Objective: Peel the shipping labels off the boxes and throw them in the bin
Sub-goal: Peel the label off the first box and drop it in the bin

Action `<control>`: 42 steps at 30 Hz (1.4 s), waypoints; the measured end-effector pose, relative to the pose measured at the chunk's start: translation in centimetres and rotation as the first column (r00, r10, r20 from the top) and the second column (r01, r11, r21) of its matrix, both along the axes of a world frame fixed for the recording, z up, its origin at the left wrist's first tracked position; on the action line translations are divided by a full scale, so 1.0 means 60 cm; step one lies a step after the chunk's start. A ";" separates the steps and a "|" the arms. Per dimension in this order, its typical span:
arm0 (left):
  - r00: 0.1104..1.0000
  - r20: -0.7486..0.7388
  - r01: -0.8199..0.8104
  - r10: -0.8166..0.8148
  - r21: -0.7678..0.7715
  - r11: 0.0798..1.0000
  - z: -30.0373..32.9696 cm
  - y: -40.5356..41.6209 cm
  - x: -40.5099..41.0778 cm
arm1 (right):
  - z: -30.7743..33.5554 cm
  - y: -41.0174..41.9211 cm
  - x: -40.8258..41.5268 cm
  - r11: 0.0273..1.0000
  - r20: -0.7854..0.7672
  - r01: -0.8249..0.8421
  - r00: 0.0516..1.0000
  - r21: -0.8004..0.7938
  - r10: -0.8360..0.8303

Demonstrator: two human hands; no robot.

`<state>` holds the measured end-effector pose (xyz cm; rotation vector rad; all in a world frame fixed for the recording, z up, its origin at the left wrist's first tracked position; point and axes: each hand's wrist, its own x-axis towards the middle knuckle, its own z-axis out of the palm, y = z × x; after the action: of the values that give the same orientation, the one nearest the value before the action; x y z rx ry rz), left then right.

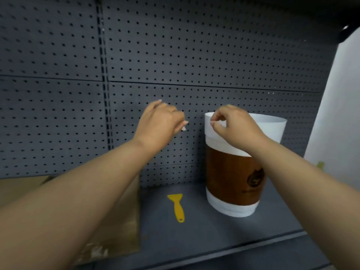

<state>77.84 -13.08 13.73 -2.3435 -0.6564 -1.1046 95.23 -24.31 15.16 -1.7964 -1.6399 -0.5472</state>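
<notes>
A dark grey pegboard wall (194, 55) fills the back, with a grey shelf (214, 234) running along its foot. On the left of the shelf lies a flattened cardboard box (120, 230), its surface scuffed with pale torn patches; both forearms cross above it. To the right stands the bin (233, 182), a tall white tub with a brown wood-look band and a dark round logo. Its mouth is tilted away, so what lies inside cannot be seen.

The right hand (231, 127) hangs over the bin's near rim, fingers curled with thumb and fingertips drawn together; whether they pinch anything I cannot tell. The left hand (161, 121) is raised just left of the bin, well apart from the right, fingers curled on a small white scrap of label (183, 128) poking out at the fingertips.

A yellow plastic scraper (176, 205) lies flat on the shelf between box and bin, handle toward the front edge.
</notes>
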 end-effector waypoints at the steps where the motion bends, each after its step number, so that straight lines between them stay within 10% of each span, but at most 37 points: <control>1: 0.999 0.030 -0.013 0.012 0.036 0.999 0.015 -0.006 0.027 | 0.011 -0.006 0.026 1.000 0.002 0.006 1.000 0.021 -0.006; 20: 0.983 0.068 0.184 -0.171 -0.298 0.937 0.094 -0.012 0.315 | 0.056 -0.007 0.241 0.996 -0.069 0.064 0.996 0.064 -0.060; 29: 0.924 -0.377 -0.131 -0.064 -0.469 0.873 0.099 0.006 0.335 | 0.057 0.014 0.250 0.992 -0.091 0.043 0.994 -0.118 -0.054; 42: 0.780 -0.617 -0.293 -0.102 -0.505 0.812 0.102 0.016 0.344 | 0.062 0.016 0.244 0.968 -0.060 0.064 0.995 -0.242 -0.080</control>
<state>98.46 -12.11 19.87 -2.8972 -0.9266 0.0122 109.90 -23.32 18.90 -2.0325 -1.6562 -0.3237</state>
